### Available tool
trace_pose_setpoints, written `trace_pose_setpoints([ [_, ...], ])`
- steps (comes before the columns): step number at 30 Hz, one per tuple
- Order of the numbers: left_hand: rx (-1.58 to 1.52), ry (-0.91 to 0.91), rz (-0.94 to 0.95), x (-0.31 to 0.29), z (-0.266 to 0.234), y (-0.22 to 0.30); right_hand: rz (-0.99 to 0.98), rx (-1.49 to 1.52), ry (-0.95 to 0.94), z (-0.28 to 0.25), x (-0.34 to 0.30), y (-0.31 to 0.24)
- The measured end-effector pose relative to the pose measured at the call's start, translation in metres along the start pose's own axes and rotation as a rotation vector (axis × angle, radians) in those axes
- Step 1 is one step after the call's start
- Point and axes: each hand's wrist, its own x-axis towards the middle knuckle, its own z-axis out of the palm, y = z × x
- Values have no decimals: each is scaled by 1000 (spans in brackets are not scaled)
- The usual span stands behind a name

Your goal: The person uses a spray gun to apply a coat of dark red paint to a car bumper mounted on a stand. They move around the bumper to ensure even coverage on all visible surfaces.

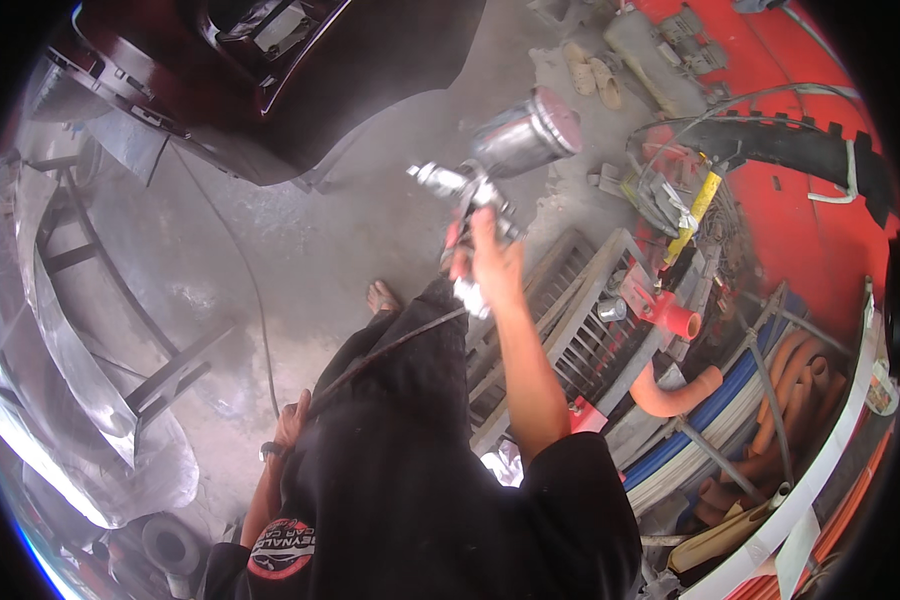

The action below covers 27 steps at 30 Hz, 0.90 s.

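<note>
My right hand [491,258] is closed round the grip of a metal spray gun [457,187], held up in front of me. The gun's silver cup [520,135], with a dull reddish lid, tilts to the upper right. Its nozzle faces left, toward a dark maroon car bumper [370,90] and apart from it. White material wraps the base of the grip. From there a thin air hose [395,347] crosses my body to my left hand [292,420], low at my left side. My left fingers are curled round the hose.
Plastic sheeting [90,450] hangs over a metal frame [120,280] on the left. The hose [250,255] trails over the floor. At right are slatted grilles [590,290], orange pipes [680,395], a yellow tool [695,215] and a red panel [810,240]. Clogs [592,77] lie farther off.
</note>
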Motion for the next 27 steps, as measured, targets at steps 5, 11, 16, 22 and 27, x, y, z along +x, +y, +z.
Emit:
trace_pose_setpoints([
  [5,-73,-58,-182,10,-12,35,-189,-2,-411,11,-59,-11],
  [11,-48,-36,-87,23,15,24,-101,8,-213,-10,-21,-40],
  [16,-77,12,-54,21,32,56,-13,-82,77,-60,83,-50],
  [22,-131,-35,-301,22,25,156,-8,-107,207,-127,205,-61],
  [27,-163,-9,-284,34,23,190,-1,-110,353,-125,228,-72],
])
